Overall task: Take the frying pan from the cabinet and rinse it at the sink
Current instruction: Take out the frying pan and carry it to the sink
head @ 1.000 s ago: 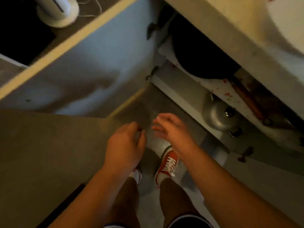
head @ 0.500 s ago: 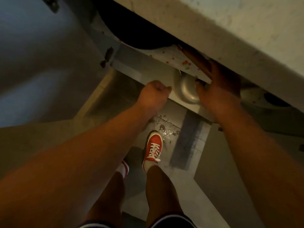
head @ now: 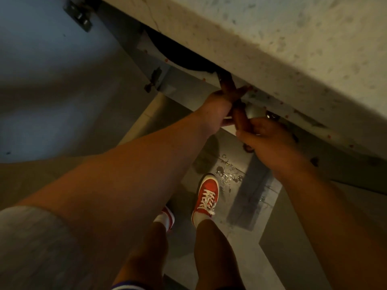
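Frying pan (head: pixel 184 59): dark, lay on the cabinet shelf (head: pixel 167 80), mostly hidden beneath the speckled surface (head: pixel 272 49); brown handle (head: pixel 228 84) projected outward. Left hand (head: pixel 217 101) reached against that handle, its grip not discernible. Right hand (head: pixel 270 141) had its grip closed around a brown handle end (head: pixel 240 120), just beside a metal lid (head: pixel 254 111).

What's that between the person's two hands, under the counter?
In the head view, a brown wooden handle runs between left hand and right hand; both grip it.

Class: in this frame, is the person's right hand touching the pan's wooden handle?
Touching. The head view shows the right hand with fingers curled around the lower end of the wooden handle, no gap between them.
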A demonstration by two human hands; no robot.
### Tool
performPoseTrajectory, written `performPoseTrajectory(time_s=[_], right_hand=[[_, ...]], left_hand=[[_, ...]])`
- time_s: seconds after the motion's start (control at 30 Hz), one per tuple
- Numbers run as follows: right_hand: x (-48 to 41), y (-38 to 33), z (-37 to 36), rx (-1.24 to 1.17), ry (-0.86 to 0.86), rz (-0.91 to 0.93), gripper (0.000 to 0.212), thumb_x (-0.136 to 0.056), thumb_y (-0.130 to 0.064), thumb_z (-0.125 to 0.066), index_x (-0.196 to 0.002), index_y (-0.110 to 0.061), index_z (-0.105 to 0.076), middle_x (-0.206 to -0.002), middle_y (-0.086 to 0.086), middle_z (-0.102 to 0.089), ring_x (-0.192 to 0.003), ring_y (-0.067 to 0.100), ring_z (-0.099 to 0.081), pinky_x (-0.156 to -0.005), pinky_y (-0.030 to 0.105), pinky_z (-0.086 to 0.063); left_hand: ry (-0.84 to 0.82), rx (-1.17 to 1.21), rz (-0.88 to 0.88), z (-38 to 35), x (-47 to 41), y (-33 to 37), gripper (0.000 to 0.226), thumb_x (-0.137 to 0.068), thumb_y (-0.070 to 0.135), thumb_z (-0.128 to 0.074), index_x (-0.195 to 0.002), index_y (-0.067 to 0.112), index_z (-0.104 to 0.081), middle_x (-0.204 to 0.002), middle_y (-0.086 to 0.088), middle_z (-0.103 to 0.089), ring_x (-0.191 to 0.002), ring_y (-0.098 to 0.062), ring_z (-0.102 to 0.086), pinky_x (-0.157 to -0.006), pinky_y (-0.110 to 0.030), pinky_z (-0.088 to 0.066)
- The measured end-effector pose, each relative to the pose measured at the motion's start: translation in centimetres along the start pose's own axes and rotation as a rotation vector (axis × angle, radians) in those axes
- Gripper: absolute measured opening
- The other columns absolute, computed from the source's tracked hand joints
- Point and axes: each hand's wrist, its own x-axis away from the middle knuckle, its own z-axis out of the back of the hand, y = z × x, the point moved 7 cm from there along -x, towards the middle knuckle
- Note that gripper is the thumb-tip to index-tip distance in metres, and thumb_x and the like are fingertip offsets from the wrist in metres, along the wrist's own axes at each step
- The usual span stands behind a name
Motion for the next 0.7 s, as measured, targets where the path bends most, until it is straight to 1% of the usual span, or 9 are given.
performPoseTrajectory(time_s=[0.07,0.1,0.17,0.23,0.27,0.33,0.4,0.53,0.7], right_hand=[[-0.7,-0.2,-1.9,-0.194,-0.105,-0.073,0.004,-0.086,-0.025,-0.071,-0.082,-0.025,-0.071,-0.081,-0.004,-0.074,-0.075,0.011,-0.070,-0.061,0.022,-0.055],[-1.2,-0.5,-2.8,-0.248,-0.154,-0.095,0.003,-0.086,-0.022,-0.071,-0.084,-0.021,-0.072,-0.078,0.000,-0.075,-0.073,0.013,-0.071,-0.062,0.024,-0.056],[-2.1,-1.4,-4.7,-0.361,-0.254,-0.137,0.011,-0.088,-0.015,-0.069,-0.098,-0.012,-0.072,-0.080,0.005,-0.074,-0.074,0.017,-0.072,-0.065,0.029,-0.058],[-3.1,-2.2,-6.3,-0.481,-0.304,-0.208,0.017,-0.089,-0.007,-0.065,-0.106,-0.005,-0.066,-0.081,0.009,-0.070,-0.069,0.018,-0.069,-0.061,0.030,-0.059],[-3.5,-2.5,-6.8,-0.516,-0.305,-0.251,0.015,-0.089,-0.005,-0.063,-0.104,-0.004,-0.065,-0.077,0.009,-0.068,-0.064,0.017,-0.067,-0.056,0.030,-0.059],[-4.1,-2.6,-7.7,-0.509,-0.288,-0.310,0.003,-0.086,-0.006,-0.061,-0.088,-0.007,-0.063,-0.065,0.006,-0.061,-0.048,0.012,-0.060,-0.044,0.024,-0.052],[-4.5,-2.7,-8.3,-0.466,-0.251,-0.286,0.009,-0.084,-0.009,-0.062,-0.075,-0.010,-0.059,-0.053,0.002,-0.055,-0.037,0.010,-0.051,-0.038,0.019,-0.045],[-4.3,-2.7,-8.8,-0.403,-0.180,-0.163,0.016,-0.084,-0.014,-0.064,-0.069,-0.013,-0.059,-0.041,-0.004,-0.052,-0.036,0.009,-0.050,-0.039,0.021,-0.045],[-1.7,-1.8,-10.0,-0.359,-0.158,-0.147,0.015,-0.082,-0.012,-0.059,-0.067,-0.011,-0.058,-0.047,0.001,-0.053,-0.040,0.014,-0.050,-0.041,0.024,-0.047]], left_hand=[[0.005,0.019,0.021,0.5,0.0,0.1,0.044,-0.094,0.030,-0.060,-0.127,0.001,-0.058,-0.090,-0.008,-0.068,-0.074,-0.018,-0.065,-0.063,-0.030,-0.054],[0.004,0.052,0.031,0.8,0.0,0.2,0.039,-0.095,0.028,-0.058,-0.124,0.002,-0.056,-0.085,-0.008,-0.065,-0.069,-0.019,-0.064,-0.059,-0.029,-0.053],[0.013,0.089,0.038,1.3,0.1,0.7,0.028,-0.096,0.026,-0.057,-0.114,0.006,-0.053,-0.079,-0.009,-0.061,-0.063,-0.019,-0.061,-0.055,-0.029,-0.052],[0.034,0.065,0.021,2.0,0.0,1.3,0.026,-0.095,0.024,-0.058,-0.110,0.003,-0.054,-0.078,-0.010,-0.060,-0.066,-0.021,-0.061,-0.067,-0.034,-0.053],[0.037,0.042,0.010,2.2,-0.1,1.6,0.025,-0.095,0.023,-0.058,-0.107,0.002,-0.055,-0.079,-0.011,-0.060,-0.069,-0.023,-0.060,-0.074,-0.038,-0.052],[0.042,0.001,0.001,2.5,0.1,2.2,0.020,-0.096,0.019,-0.055,-0.105,0.000,-0.055,-0.080,-0.013,-0.059,-0.073,-0.026,-0.058,-0.082,-0.042,-0.048],[0.050,-0.033,0.001,2.7,0.5,2.7,0.016,-0.098,0.014,-0.052,-0.103,-0.001,-0.053,-0.081,-0.015,-0.056,-0.075,-0.027,-0.055,-0.081,-0.041,-0.046],[0.034,-0.105,-0.012,2.8,1.7,2.8,0.008,-0.098,0.008,-0.050,-0.101,0.001,-0.051,-0.093,-0.021,-0.051,-0.086,-0.030,-0.050,-0.080,-0.040,-0.043],[0.041,-0.119,-0.001,3.5,4.4,1.5,0.005,-0.098,0.003,-0.047,-0.103,0.003,-0.049,-0.097,-0.023,-0.049,-0.088,-0.031,-0.048,-0.080,-0.041,-0.041]])
